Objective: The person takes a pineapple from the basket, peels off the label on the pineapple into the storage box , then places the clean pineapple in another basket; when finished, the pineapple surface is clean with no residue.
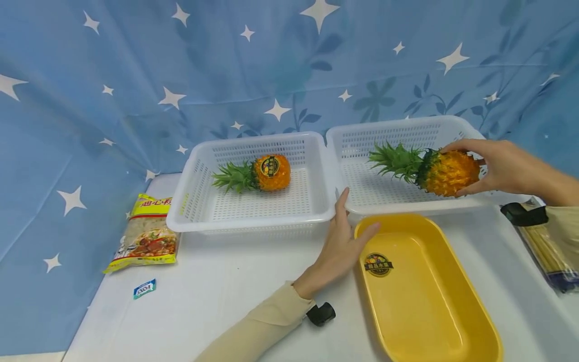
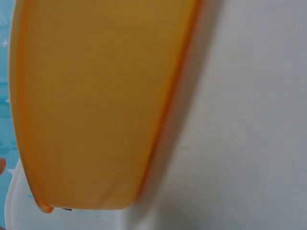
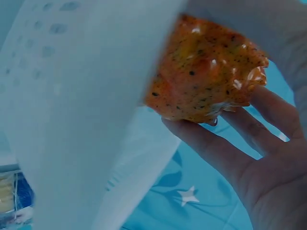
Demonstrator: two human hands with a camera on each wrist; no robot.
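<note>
My right hand [image 1: 502, 163] holds a pineapple [image 1: 452, 173] by its orange body, thumb on the near side and fingers over the far side. The fruit lies on its side in the right white basket [image 1: 407, 206], green leaves pointing left. In the right wrist view, fingers of my right hand [image 3: 268, 158] curve round the pineapple's knobbly end [image 3: 206, 72], behind the basket wall. My left hand [image 1: 336, 249] has its fingers stretched out, beside the left white basket's [image 1: 253, 223] near right corner and overlapping the rim of a yellow tray [image 1: 416, 281].
Another pineapple [image 1: 271, 173] with a round label lies in the left basket. A yellow food packet [image 1: 149, 231] leans by that basket's left side, with a small FOX's sachet [image 1: 145, 288] nearer. A clear bag of pale sticks [image 1: 547, 251] lies at the right, partly under my sleeve.
</note>
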